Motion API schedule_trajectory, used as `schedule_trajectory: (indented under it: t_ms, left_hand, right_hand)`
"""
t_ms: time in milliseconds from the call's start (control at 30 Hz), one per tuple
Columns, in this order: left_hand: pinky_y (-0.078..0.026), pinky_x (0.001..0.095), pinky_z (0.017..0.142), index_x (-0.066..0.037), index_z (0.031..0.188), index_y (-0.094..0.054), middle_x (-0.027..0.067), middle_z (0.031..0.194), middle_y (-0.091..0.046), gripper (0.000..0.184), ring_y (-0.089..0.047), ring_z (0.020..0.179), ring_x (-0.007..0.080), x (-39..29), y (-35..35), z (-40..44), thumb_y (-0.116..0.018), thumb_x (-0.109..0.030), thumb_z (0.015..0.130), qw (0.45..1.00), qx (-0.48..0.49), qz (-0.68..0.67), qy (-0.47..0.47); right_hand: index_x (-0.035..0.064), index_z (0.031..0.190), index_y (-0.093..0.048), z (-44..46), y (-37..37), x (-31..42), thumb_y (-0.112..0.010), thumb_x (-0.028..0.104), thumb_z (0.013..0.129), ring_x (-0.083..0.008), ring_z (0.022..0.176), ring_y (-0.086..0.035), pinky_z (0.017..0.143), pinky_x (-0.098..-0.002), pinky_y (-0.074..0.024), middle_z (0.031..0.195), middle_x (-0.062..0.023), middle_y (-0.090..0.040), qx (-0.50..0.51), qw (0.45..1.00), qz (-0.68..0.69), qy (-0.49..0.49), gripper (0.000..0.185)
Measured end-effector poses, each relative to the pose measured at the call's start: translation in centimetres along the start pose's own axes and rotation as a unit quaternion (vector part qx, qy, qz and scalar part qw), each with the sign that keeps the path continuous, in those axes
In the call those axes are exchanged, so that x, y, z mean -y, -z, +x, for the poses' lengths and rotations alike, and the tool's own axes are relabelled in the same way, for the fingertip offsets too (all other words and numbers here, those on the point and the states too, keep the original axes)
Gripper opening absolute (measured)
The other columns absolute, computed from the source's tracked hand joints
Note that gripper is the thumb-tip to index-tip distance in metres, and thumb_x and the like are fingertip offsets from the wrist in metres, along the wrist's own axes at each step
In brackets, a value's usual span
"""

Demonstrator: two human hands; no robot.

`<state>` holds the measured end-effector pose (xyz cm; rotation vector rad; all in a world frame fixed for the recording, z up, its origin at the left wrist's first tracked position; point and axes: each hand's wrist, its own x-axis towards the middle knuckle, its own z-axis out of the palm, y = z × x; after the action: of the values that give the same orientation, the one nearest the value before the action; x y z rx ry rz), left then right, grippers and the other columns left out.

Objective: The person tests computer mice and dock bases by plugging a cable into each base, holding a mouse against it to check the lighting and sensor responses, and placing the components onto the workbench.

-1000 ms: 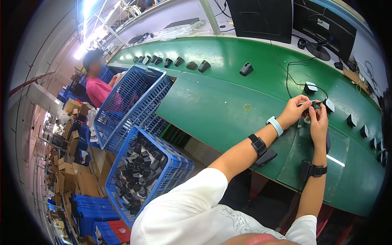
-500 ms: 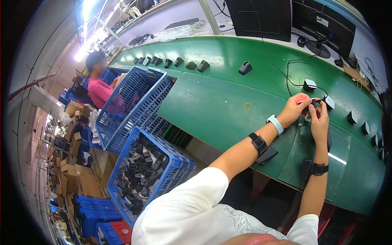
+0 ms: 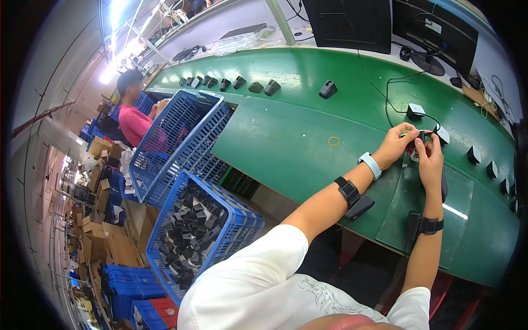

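My left hand (image 3: pixel 398 144), with a light blue band at its wrist, is closed in a pinch at a small black piece (image 3: pixel 421 137) on the right side of the green table. From the other side my right hand (image 3: pixel 431 157) grips the same piece, its fingertips close to those of my left hand. A black cable (image 3: pixel 388 99) runs across the table to the hands. Just beyond them lie a white-topped black device (image 3: pixel 441 134) and a second one (image 3: pixel 415 111). The fingers hide most of the held piece.
A yellow rubber band (image 3: pixel 333 141) and a black device (image 3: pixel 328 89) lie on the green table (image 3: pixel 275 124). More devices line its back and right. Monitors (image 3: pixel 346 25) stand behind. At left are a blue crate of black parts (image 3: pixel 190 236), an empty crate (image 3: pixel 175 137) and a person (image 3: pixel 133 118).
The fingers of my left hand have shifted slightly around the small black piece. Both hands remain close together at nearly the same place.
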<state>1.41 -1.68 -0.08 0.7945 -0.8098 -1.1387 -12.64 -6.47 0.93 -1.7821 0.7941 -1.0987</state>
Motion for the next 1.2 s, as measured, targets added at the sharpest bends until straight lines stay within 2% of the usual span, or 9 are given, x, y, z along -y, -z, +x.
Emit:
schedule_trajectory:
  t_ms: [267, 500, 733, 800, 967, 1067, 1133, 1167, 1200]
  left_hand:
    - [-0.049, 0.0257, 0.059, -0.010, 0.106, -0.061, -0.0002, 0.082, -0.064, 0.018, -0.060, 0.067, 0.0104, 0.2, 0.1, 0.0, -0.062, -0.027, 0.102, 1.000, -0.003, -0.005, 0.012]
    - [-0.046, 0.0233, 0.054, -0.008, 0.103, -0.059, -0.0013, 0.079, -0.064, 0.017, -0.057, 0.063, 0.0069, 0.0, -0.2, 0.1, -0.060, -0.025, 0.103, 1.000, -0.009, -0.005, -0.007]
    - [-0.048, 0.0243, 0.054, -0.009, 0.098, -0.061, -0.0008, 0.079, -0.063, 0.022, -0.059, 0.064, 0.0085, 0.2, 0.1, 0.3, -0.057, -0.030, 0.104, 1.000, -0.018, 0.011, 0.003]
    - [-0.050, 0.0258, 0.057, -0.011, 0.103, -0.064, -0.0002, 0.082, -0.063, 0.027, -0.060, 0.067, 0.0106, -0.3, 0.2, 0.0, -0.055, -0.036, 0.104, 0.996, -0.015, 0.077, 0.032]
    - [-0.051, 0.0262, 0.060, -0.009, 0.109, -0.063, 0.0020, 0.091, -0.065, 0.022, -0.062, 0.073, 0.0111, 0.7, 0.4, 0.4, -0.059, -0.030, 0.102, 0.996, 0.061, 0.041, 0.047]
    - [-0.055, 0.0302, 0.072, -0.006, 0.117, -0.060, 0.0052, 0.102, -0.066, 0.033, -0.065, 0.087, 0.0148, 0.1, 0.0, -0.1, -0.073, -0.020, 0.090, 0.996, 0.040, 0.080, -0.024]
    - [-0.055, 0.0351, 0.085, -0.003, 0.124, -0.057, 0.0092, 0.112, -0.064, 0.056, -0.065, 0.100, 0.0187, 0.3, 0.3, -0.1, -0.084, -0.013, 0.076, 0.895, 0.082, 0.357, -0.253]
    - [-0.053, 0.0375, 0.093, -0.001, 0.125, -0.056, 0.0142, 0.117, -0.063, 0.066, -0.064, 0.104, 0.0252, 0.1, 0.1, -0.3, -0.087, -0.014, 0.068, 0.876, 0.068, 0.399, -0.263]
    - [-0.053, 0.0372, 0.092, 0.000, 0.125, -0.056, 0.0174, 0.115, -0.062, 0.063, -0.065, 0.103, 0.0301, 0.6, 0.5, -0.1, -0.085, -0.014, 0.071, 0.840, 0.051, 0.448, -0.303]
  right_hand:
    - [0.0011, 0.121, -0.057, 0.1, 0.0, -0.1, -0.068, 0.020, 0.098, -0.0060, 0.063, -0.041, 0.056, -0.0253, -0.0327, 0.066, 0.0034, -0.044, 0.005, 1.000, 0.014, -0.013, 0.032]
    - [0.0005, 0.119, -0.058, 0.1, 0.2, 0.0, -0.068, 0.021, 0.098, -0.0058, 0.063, -0.042, 0.057, -0.0244, -0.0334, 0.067, 0.0036, -0.045, 0.005, 1.000, 0.011, -0.014, 0.031]
    - [0.0012, 0.120, -0.059, 0.6, 0.5, -1.4, -0.068, 0.020, 0.098, -0.0047, 0.068, -0.049, 0.060, -0.0232, -0.0383, 0.076, 0.0018, -0.057, 0.026, 0.998, 0.051, -0.022, 0.030]
    - [-0.0004, 0.109, -0.067, 0.8, 0.8, -0.6, -0.067, 0.019, 0.098, -0.0087, 0.079, -0.061, 0.073, -0.0239, -0.0482, 0.086, -0.0020, -0.067, -0.007, 0.998, 0.054, 0.033, 0.022]
    - [-0.0021, 0.095, -0.070, 0.8, 1.5, -0.5, -0.070, 0.017, 0.096, -0.0090, 0.079, -0.062, 0.073, -0.0255, -0.0500, 0.083, -0.0035, -0.070, -0.056, 0.997, 0.058, -0.001, 0.019]
    - [-0.0021, 0.094, -0.070, 0.9, 1.1, -0.9, -0.070, 0.017, 0.096, -0.0085, 0.077, -0.062, 0.072, -0.0255, -0.0498, 0.082, -0.0038, -0.070, -0.069, 0.997, 0.034, 0.002, 0.020]
    - [-0.0019, 0.093, -0.070, 0.7, 1.6, -0.9, -0.070, 0.018, 0.096, -0.0084, 0.076, -0.062, 0.071, -0.0256, -0.0498, 0.082, -0.0041, -0.071, -0.062, 0.998, 0.029, 0.017, 0.020]
    - [-0.0017, 0.093, -0.070, 0.5, 1.8, -0.4, -0.070, 0.019, 0.097, -0.0086, 0.075, -0.062, 0.070, -0.0256, -0.0498, 0.082, -0.0039, -0.070, -0.075, 0.997, 0.001, 0.012, 0.021]
    - [-0.0016, 0.093, -0.070, 0.7, 1.1, -0.1, -0.070, 0.020, 0.097, -0.0088, 0.074, -0.061, 0.068, -0.0256, -0.0497, 0.081, -0.0037, -0.070, -0.088, 0.996, -0.018, 0.008, 0.022]
